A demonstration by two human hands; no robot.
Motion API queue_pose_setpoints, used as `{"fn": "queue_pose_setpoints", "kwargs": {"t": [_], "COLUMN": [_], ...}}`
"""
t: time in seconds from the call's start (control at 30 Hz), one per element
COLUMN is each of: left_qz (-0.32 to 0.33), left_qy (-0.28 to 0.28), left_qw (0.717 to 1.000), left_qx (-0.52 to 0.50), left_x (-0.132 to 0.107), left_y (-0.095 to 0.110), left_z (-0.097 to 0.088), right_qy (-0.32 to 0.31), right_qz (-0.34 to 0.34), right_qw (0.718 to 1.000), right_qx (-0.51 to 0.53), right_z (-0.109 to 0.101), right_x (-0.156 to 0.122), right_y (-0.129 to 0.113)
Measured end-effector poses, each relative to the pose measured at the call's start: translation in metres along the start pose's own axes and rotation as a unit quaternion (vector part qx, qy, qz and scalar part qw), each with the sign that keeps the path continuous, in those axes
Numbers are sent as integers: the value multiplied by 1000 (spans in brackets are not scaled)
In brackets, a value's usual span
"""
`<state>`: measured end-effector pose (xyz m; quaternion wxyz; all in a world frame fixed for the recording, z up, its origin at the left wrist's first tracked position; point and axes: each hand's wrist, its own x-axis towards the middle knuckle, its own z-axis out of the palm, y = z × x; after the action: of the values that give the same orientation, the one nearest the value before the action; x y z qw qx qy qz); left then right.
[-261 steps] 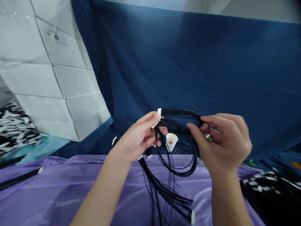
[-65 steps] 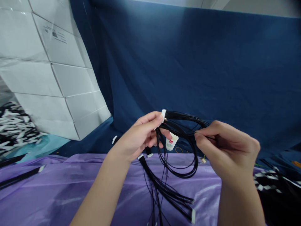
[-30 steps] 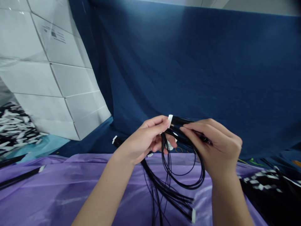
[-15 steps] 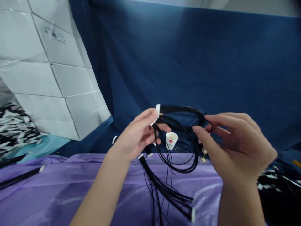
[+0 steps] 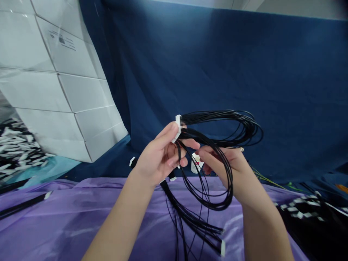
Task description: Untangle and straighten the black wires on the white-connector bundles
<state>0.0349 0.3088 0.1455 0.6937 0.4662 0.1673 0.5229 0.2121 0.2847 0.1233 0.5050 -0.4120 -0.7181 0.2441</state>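
My left hand pinches the white connectors at the end of a wire harness between thumb and fingers. Its black wires loop out to the right and bend back; a second bunch hangs in a lower loop. Behind that lower loop is my right hand, thumb and fingers drawn together near the left fingertips. What lies in its pinch, if anything, is too small to tell. Below, another black harness with white ends lies on the purple cloth.
A paper cup stands behind my hands, partly covered. White boxes are stacked at the left, beside a heap of white-ended harnesses. More harnesses lie at the right. A blue cloth hangs at the back.
My right hand has let go of the far end of the wire loop and moved left, behind the lower loop. The upper loop has spread out. My left hand keeps the connectors.
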Motion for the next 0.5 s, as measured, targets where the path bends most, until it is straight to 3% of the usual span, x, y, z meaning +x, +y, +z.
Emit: {"fn": "queue_pose_setpoints", "kwargs": {"t": [0.17, 0.5], "left_qz": [4, 29], "left_qy": [-38, -103], "left_qw": [999, 994], "left_qx": [4, -26], "left_x": [0, 2], "left_y": [-5, -10], "left_z": [-3, -9], "right_qy": [-20, -31], "right_qz": [-19, -34], "right_qw": [997, 981], "right_qx": [76, 186], "right_z": [13, 17], "right_x": [0, -2], "right_y": [-4, -3]}}
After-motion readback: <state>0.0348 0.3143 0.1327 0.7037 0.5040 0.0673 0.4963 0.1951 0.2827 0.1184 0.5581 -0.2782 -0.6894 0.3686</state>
